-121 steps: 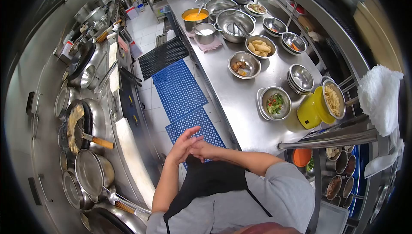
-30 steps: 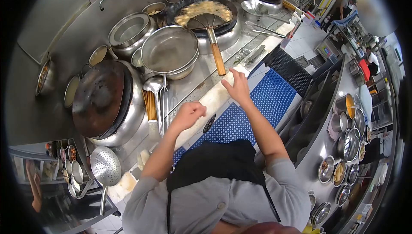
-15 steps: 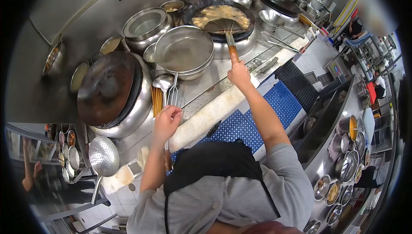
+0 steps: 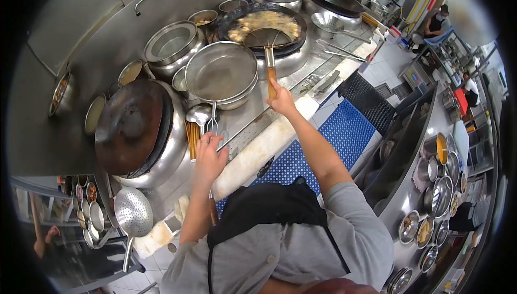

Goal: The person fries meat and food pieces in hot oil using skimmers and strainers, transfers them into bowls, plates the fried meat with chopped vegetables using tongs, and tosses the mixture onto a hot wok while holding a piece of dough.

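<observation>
My right hand (image 4: 281, 100) is closed around the wooden handle of a mesh skimmer (image 4: 264, 36). The skimmer's head rests over a wok (image 4: 226, 23), where pale, golden food pieces (image 4: 264, 22) fry in bubbling oil. My left hand (image 4: 209, 156) hovers over the near counter with its fingers apart, above the handle of a steel ladle (image 4: 200, 114). Beside the ladle lies a wire-ended utensil (image 4: 214, 123), and a bundle of thin wooden sticks (image 4: 191, 137) is to the left. A wide strainer (image 4: 221, 71) sits on a pot between my hands.
A dark lid-like wok (image 4: 129, 127) covers the left burner, with a perforated ladle (image 4: 133, 212) below it. Covered pots (image 4: 171, 43) stand at the back. Blue mats (image 4: 347, 129) cover the floor. Metal bowls (image 4: 409, 226) line the right counter. A person (image 4: 437, 24) is farther back.
My left hand has gone from loosely curled to more stretched out, nearer the ladle's bowl. My right hand keeps its hold on the skimmer. The view has shifted slightly.
</observation>
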Motion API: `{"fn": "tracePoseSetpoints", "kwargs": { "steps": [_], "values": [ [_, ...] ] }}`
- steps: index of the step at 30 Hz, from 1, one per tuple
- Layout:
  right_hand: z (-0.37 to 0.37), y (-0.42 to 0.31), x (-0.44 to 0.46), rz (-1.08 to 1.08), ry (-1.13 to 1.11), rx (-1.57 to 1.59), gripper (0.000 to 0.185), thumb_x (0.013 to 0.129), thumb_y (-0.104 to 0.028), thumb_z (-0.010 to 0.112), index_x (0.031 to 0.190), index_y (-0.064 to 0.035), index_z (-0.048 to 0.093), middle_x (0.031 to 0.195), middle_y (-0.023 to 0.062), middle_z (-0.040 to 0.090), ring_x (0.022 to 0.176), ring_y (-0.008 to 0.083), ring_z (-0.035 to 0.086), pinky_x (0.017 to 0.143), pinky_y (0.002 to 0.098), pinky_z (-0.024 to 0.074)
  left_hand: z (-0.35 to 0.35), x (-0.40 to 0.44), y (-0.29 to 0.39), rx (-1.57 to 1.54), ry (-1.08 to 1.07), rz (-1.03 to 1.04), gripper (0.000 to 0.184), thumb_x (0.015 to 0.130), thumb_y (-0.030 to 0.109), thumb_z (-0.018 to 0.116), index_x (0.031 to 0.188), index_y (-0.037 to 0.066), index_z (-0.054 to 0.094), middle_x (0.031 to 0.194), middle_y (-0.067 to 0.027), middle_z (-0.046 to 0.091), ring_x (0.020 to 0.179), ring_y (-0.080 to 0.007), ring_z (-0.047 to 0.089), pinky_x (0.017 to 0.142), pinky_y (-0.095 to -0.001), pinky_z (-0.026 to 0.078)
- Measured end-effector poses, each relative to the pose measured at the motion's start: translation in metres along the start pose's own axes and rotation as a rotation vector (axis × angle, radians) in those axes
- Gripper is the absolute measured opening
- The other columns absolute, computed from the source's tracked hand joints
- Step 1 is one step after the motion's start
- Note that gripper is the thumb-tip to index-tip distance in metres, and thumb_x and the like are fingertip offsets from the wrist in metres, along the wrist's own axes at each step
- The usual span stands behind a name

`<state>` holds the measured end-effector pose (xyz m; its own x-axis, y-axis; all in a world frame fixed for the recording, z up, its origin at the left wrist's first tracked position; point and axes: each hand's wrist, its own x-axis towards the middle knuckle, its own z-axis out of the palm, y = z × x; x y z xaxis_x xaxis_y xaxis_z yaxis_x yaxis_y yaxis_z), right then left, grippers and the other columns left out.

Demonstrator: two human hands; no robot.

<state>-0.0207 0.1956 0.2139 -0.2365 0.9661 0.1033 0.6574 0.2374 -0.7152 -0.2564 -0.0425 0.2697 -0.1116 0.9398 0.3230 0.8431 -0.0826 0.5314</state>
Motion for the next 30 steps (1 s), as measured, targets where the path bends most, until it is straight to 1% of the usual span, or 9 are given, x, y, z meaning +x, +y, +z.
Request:
{"fn": "tracePoseSetpoints", "kwargs": {
  "steps": [3, 8, 11, 17, 21, 24, 25, 28, 30],
  "values": [
    [0.016, 0.035, -0.011, -0.058, 0.072, 0.359, 0.090, 0.077, -0.027, 0.077, 0.152, -0.0137, 0.030, 0.118, 0.0259, 0.061, 0.109, 0.0349, 0.061, 0.095, 0.0405, 0.0481, -0.010, 0.000, 0.015, -0.077, 0.009, 0.028, 0.032, 0.078, 0.014, 0.067, 0.107, 0.002, 0.065, 0.122, -0.0203, 0.056, 0.115, -0.0370, 0.051, 0.100, -0.0441, 0.039],
    [0.023, 0.091, -0.109, 0.177, 0.144, 0.454, 0.074, 0.080, -0.034, 0.075, 0.143, -0.0072, 0.045, 0.100, 0.0183, 0.067, 0.085, 0.0228, 0.066, 0.080, 0.0363, 0.0521, -0.004, -0.004, 0.014, -0.280, 0.033, 0.177, 0.027, 0.076, -0.004, 0.053, 0.099, 0.001, 0.067, 0.110, -0.0197, 0.061, 0.109, -0.0376, 0.057, 0.093, -0.0421, 0.046],
    [-0.002, 0.115, -0.204, 0.260, 0.226, 0.195, 0.059, 0.080, -0.030, 0.072, 0.132, -0.0070, 0.056, 0.089, 0.0117, 0.069, 0.082, 0.0271, 0.067, 0.077, 0.0384, 0.0523, 0.004, -0.006, 0.022, -0.455, -0.001, 0.145, 0.027, 0.071, -0.009, 0.047, 0.085, 0.000, 0.067, 0.087, -0.0167, 0.064, 0.087, -0.0330, 0.063, 0.077, -0.0372, 0.050],
    [-0.063, 0.155, -0.353, 0.623, 0.369, -0.069, 0.038, 0.082, -0.019, 0.066, 0.119, -0.0077, 0.065, 0.093, 0.0153, 0.071, 0.087, 0.0320, 0.069, 0.079, 0.0431, 0.0525, 0.023, -0.011, 0.053, -0.593, -0.261, 0.209, 0.029, 0.070, -0.010, 0.044, 0.080, 0.001, 0.068, 0.068, -0.0115, 0.061, 0.059, -0.0211, 0.058, 0.058, -0.0319, 0.046],
    [-0.080, 0.173, -0.408, 0.687, 0.454, -0.112, 0.025, 0.087, -0.020, 0.062, 0.106, -0.0068, 0.071, 0.081, 0.0143, 0.072, 0.080, 0.0280, 0.071, 0.075, 0.0397, 0.0535, 0.056, -0.023, 0.093, -0.643, -0.541, 0.308, 0.025, 0.073, -0.008, 0.046, 0.081, 0.000, 0.068, 0.070, -0.0123, 0.061, 0.062, -0.0218, 0.060, 0.059, -0.0317, 0.047],
    [-0.102, 0.123, -0.431, 0.743, 0.459, -0.044, 0.021, 0.089, -0.019, 0.059, 0.100, -0.0064, 0.073, 0.075, 0.0144, 0.070, 0.075, 0.0309, 0.070, 0.073, 0.0404, 0.0537, 0.084, -0.041, 0.124, -0.597, -0.756, 0.467, 0.020, 0.079, -0.002, 0.050, 0.087, 0.002, 0.068, 0.078, -0.0151, 0.066, 0.072, -0.0302, 0.065, 0.069, -0.0383, 0.052],
    [-0.100, 0.122, -0.445, 0.581, 0.544, -0.177, 0.023, 0.093, -0.024, 0.058, 0.095, -0.0060, 0.072, 0.072, 0.0173, 0.068, 0.070, 0.0370, 0.067, 0.068, 0.0443, 0.0525, 0.101, -0.052, 0.126, -0.539, -0.837, 0.510, 0.020, 0.080, 0.000, 0.050, 0.088, 0.002, 0.068, 0.081, -0.0154, 0.067, 0.074, -0.0305, 0.066, 0.070, -0.0386, 0.052],
    [-0.124, 0.087, -0.483, 0.673, 0.503, -0.385, 0.031, 0.094, -0.032, 0.057, 0.087, -0.0048, 0.070, 0.072, 0.0208, 0.065, 0.070, 0.0406, 0.065, 0.065, 0.0480, 0.0501, 0.160, -0.096, 0.115, -0.328, -1.079, 0.633, 0.021, 0.082, 0.008, 0.051, 0.091, 0.004, 0.069, 0.089, -0.0162, 0.069, 0.082, -0.0325, 0.067, 0.075, -0.0423, 0.052],
    [-0.132, 0.078, -0.512, 0.652, 0.655, -0.353, 0.035, 0.095, -0.035, 0.056, 0.082, -0.0054, 0.070, 0.074, 0.0199, 0.065, 0.070, 0.0412, 0.064, 0.063, 0.0487, 0.0490, 0.188, -0.132, 0.100, -0.143, -1.251, 0.705, 0.021, 0.084, 0.016, 0.052, 0.092, 0.010, 0.070, 0.094, -0.0163, 0.070, 0.089, -0.0352, 0.067, 0.080, -0.0488, 0.052]
  ]
}}
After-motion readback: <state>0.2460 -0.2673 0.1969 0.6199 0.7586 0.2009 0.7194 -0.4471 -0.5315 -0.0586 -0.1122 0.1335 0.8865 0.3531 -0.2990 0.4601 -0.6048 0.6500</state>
